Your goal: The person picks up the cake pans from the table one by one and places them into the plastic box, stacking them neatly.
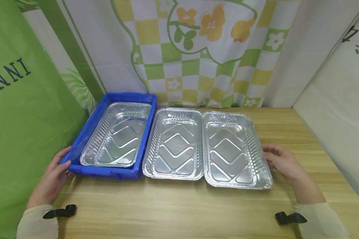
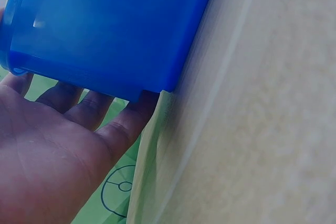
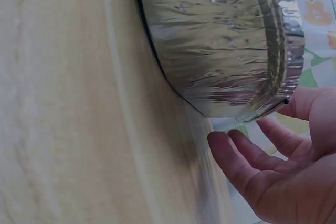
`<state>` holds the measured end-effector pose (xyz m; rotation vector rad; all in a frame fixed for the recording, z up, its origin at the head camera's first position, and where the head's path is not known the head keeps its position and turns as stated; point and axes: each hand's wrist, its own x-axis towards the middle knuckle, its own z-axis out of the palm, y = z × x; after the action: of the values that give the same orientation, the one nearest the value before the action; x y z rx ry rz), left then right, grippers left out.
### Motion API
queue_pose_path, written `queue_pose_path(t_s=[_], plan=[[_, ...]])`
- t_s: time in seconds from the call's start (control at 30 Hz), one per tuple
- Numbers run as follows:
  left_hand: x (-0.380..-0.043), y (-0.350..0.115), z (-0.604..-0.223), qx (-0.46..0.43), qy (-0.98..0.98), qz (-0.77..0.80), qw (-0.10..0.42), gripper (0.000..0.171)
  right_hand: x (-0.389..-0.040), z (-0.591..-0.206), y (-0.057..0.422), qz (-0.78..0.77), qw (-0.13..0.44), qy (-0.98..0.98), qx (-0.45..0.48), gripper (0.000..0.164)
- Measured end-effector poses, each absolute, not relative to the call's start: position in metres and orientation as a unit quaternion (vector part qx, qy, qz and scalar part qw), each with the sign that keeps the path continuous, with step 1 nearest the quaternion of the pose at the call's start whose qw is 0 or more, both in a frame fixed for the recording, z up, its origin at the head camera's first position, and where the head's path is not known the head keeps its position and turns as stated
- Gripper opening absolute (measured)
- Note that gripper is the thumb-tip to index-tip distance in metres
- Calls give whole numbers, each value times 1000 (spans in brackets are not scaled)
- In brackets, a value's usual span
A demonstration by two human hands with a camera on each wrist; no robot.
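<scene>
A blue plastic bin (image 1: 125,172) stands on the left of the table, with one rectangular foil tray (image 1: 119,139) lying inside it. Two more trays sit side by side to its right: a middle foil tray (image 1: 176,142) and a right foil tray (image 1: 230,149). My left hand (image 1: 52,177) holds the bin's near left corner, thumb at the rim and fingers along the outer wall (image 2: 94,30). At the outer edge of the right tray is my right hand (image 1: 284,162), its thumb close to the rim. In the right wrist view its other fingers (image 3: 231,166) are loosely bent, apart from the tray's side.
The wooden table (image 1: 173,209) extends in front of the trays and to their right. A checked, flower-printed curtain (image 1: 191,66) hangs behind. Green cloth (image 1: 24,116) borders the left side, and a white sheet (image 1: 341,93) borders the right.
</scene>
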<state>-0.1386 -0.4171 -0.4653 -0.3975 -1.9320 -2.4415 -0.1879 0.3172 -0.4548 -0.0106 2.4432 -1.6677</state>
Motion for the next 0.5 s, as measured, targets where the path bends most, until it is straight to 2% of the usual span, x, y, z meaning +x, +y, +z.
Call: queue_pose_path(t_s=[0.5], plan=[[-140, -418, -468, -134, -613, -779, 4, 53, -187, -465, 315, -583, 68, 809, -25, 51]])
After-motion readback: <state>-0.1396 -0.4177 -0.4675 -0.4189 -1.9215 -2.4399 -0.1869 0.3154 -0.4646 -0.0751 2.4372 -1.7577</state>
